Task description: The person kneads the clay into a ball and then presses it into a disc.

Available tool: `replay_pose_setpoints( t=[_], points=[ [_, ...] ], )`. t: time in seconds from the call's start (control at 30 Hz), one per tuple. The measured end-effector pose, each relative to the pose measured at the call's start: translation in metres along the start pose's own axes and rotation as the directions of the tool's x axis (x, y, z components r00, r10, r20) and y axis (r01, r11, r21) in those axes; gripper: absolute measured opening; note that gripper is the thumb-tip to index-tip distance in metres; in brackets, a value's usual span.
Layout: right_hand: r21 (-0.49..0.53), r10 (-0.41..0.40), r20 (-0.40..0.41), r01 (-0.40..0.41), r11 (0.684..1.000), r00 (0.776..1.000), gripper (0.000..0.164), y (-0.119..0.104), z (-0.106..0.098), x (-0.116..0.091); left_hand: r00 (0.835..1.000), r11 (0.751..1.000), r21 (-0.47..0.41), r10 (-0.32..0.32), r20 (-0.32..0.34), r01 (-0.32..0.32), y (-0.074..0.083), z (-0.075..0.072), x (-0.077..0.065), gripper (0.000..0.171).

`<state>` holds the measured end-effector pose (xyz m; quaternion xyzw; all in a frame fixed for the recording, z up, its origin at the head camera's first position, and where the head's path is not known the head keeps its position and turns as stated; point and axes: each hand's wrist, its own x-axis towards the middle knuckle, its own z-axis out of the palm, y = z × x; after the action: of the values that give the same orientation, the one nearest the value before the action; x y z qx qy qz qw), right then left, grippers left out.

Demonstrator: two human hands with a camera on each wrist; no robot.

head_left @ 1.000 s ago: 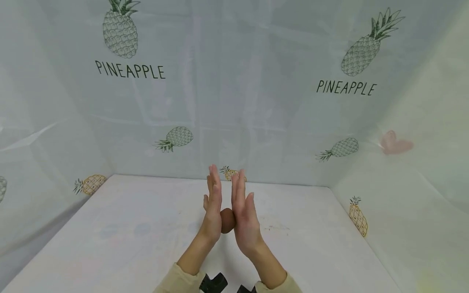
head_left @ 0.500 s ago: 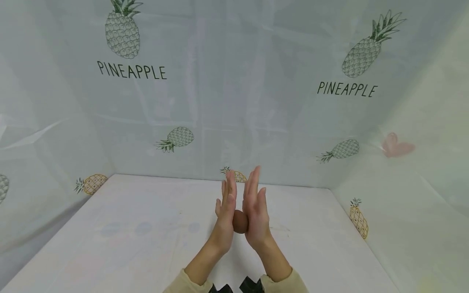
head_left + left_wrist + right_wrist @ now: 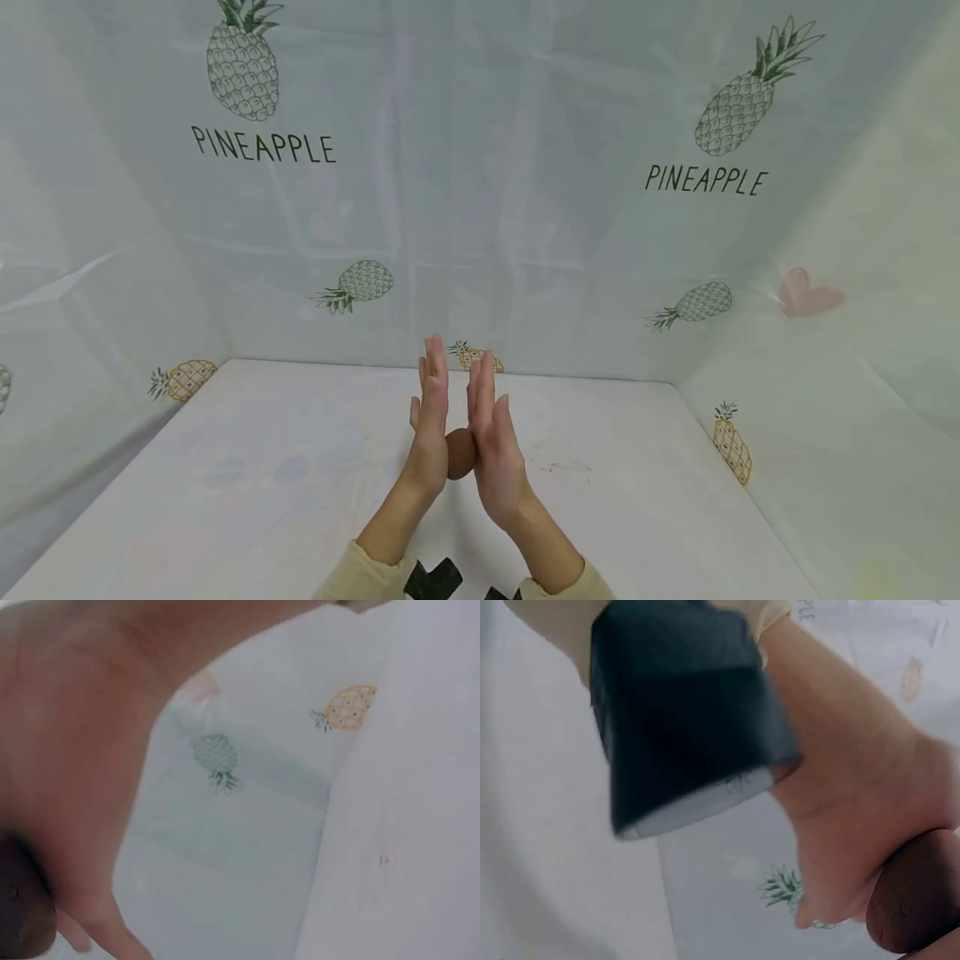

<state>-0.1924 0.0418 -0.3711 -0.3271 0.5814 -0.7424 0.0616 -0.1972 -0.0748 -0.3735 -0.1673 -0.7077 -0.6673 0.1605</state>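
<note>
Between my two palms sits a smooth brown ball (image 3: pixel 461 454), rounded like a lump of clay or dough. My left hand (image 3: pixel 427 442) stands upright with straight fingers, its palm against the ball's left side. From the other side my right hand (image 3: pixel 497 462) presses with its palm, fingers also straight and pointing up and away. The fingertips of the two hands stay apart. In the left wrist view the brown ball (image 3: pixel 24 911) shows partly at the lower left corner. Close up in the right wrist view, the brown ball (image 3: pixel 915 900) touches a palm.
A white table (image 3: pixel 300 500) lies under the hands, with faint smudges right of them. Pineapple-printed sheeting (image 3: pixel 480 208) encloses it at the back and sides. Black wrist devices (image 3: pixel 438 579) sit by the beige sleeves (image 3: pixel 371 575).
Both hands and the ball shifted right by half a second ago, then back left now. The right fingertips went farther forward, then drew back; the left did the opposite. The ball stays between the palms.
</note>
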Motion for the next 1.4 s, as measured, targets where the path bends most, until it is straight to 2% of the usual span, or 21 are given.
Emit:
replay_pose_setpoints(
  t=[0.17, 0.4, 0.57, 0.7, 0.87, 1.07, 1.23, 1.4],
  points=[
    [-0.043, -0.054, -0.036, 0.053, 0.998, 0.998, 0.060, -0.009, -0.003, -0.002, 0.999, 0.999, -0.010, -0.033, 0.022, 0.033, -0.008, 0.005, 0.000, 0.065],
    [-0.066, -0.108, -0.142, 0.100, 0.993, 0.984, 0.060, -0.012, -0.020, -0.001, 0.991, 0.996, -0.049, -0.063, 0.117, 0.069, -0.015, 0.024, -0.007, 0.063],
    [-0.050, -0.104, -0.209, 0.096, 0.994, 0.972, 0.062, -0.009, -0.031, 0.002, 0.986, 0.996, -0.062, -0.051, 0.162, 0.062, -0.010, 0.032, -0.014, 0.060],
    [-0.010, -0.076, -0.206, 0.075, 0.997, 0.976, 0.061, -0.003, -0.033, 0.005, 0.984, 0.997, -0.073, -0.009, 0.178, 0.022, 0.000, 0.032, -0.017, 0.060],
    [0.023, -0.029, -0.126, 0.032, 0.999, 0.992, 0.062, 0.006, -0.025, 0.006, 0.989, 0.996, -0.091, 0.019, 0.144, -0.006, 0.010, 0.026, -0.016, 0.061],
    [0.017, -0.019, -0.044, 0.020, 1.000, 0.999, 0.063, 0.005, -0.009, 0.003, 0.998, 0.997, -0.075, 0.016, 0.065, -0.011, 0.010, 0.012, -0.009, 0.063],
    [0.003, -0.053, -0.058, 0.053, 0.999, 0.997, 0.061, -0.006, -0.001, -0.001, 0.999, 0.999, -0.049, 0.000, 0.040, 0.002, 0.005, 0.006, -0.005, 0.063],
    [-0.013, -0.102, -0.106, 0.102, 0.995, 0.989, 0.061, -0.015, -0.005, -0.003, 0.997, 0.998, -0.040, -0.051, 0.054, 0.053, -0.007, 0.011, -0.004, 0.063]
  ],
)
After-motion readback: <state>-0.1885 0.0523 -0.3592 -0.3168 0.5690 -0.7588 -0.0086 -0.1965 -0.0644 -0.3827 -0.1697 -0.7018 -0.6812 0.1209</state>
